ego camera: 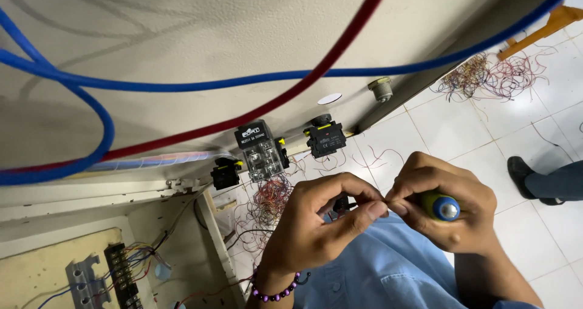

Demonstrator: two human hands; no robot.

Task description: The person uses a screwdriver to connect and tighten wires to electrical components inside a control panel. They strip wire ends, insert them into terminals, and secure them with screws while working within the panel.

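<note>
The screwdriver [441,207] sits in the right hand [446,206], low in the middle of the view, above the blue-clad lap [376,272]. Its long axis runs roughly along the line of sight: the rounded blue butt cap faces up toward the camera, and the shaft and tip point away, hidden behind the fingers. Only the cap and a strip of yellow-green handle show. The right hand is closed around that handle, its thumb and forefinger also pinching toward the left hand.

The left hand [319,221], with a purple bead bracelet [276,294] at the wrist, is curled shut in a pinch on something very small between thumb and forefinger; what it is cannot be told. A small dark part [342,204] shows just behind those fingers. The 2 hands touch at the fingertips.

Beyond them hangs a cream cabinet door [182,36] carrying a clear relay [262,151] and 2 black contact blocks [326,139], with 1 red cable [291,93] and blue cables [243,78] looping across in front. A tangle of thin wires [270,200] lies below the relay. A terminal strip [124,278] sits at lower left. Wire scraps [492,75] litter the white tiled floor [461,133], where another person's shoe [521,170] stands at right.
</note>
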